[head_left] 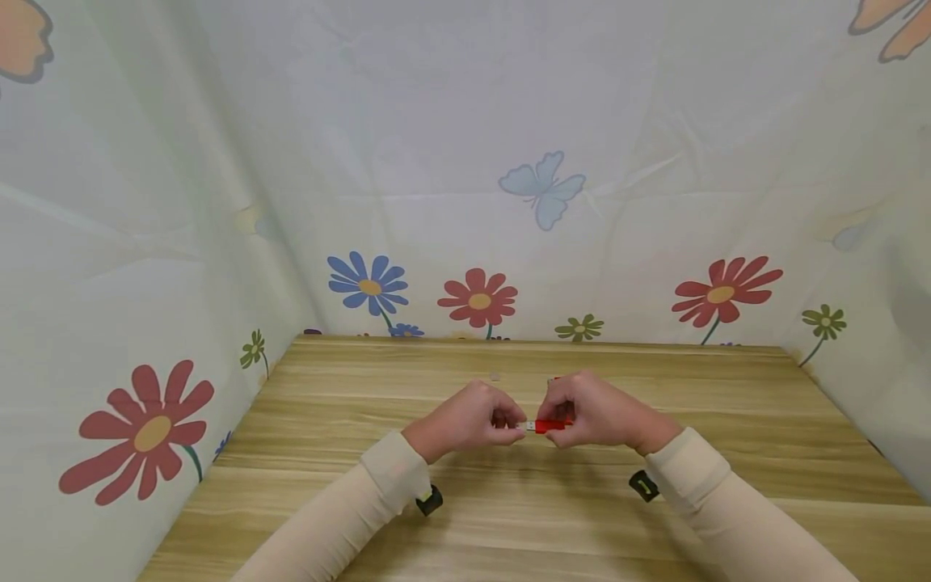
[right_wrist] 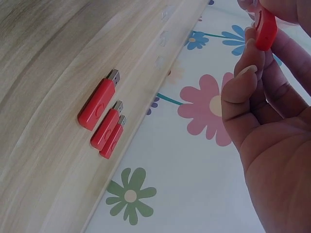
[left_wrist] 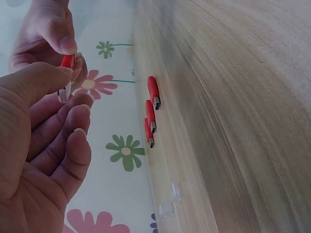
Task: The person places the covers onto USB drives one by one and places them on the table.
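Note:
My right hand [head_left: 592, 411] pinches a red USB flash drive [head_left: 550, 426] above the table, its metal plug turned left. The fingertips of my left hand [head_left: 476, 416] hold a small clear cap [left_wrist: 63, 95] at the plug end. How far the cap covers the plug, I cannot tell. In the right wrist view the drive's rounded red end [right_wrist: 266, 33] sticks out from the right fingers. Three more red USB drives [right_wrist: 97, 104] lie in a row on the table, mostly hidden behind the right hand in the head view.
Three small clear caps [right_wrist: 164, 38] lie on the wood-grain table [head_left: 349, 380] near its far edge. A white curtain [head_left: 436, 121] printed with flowers and butterflies hangs behind the table and at both sides. Dark wrist devices [head_left: 429, 500] are by both cuffs.

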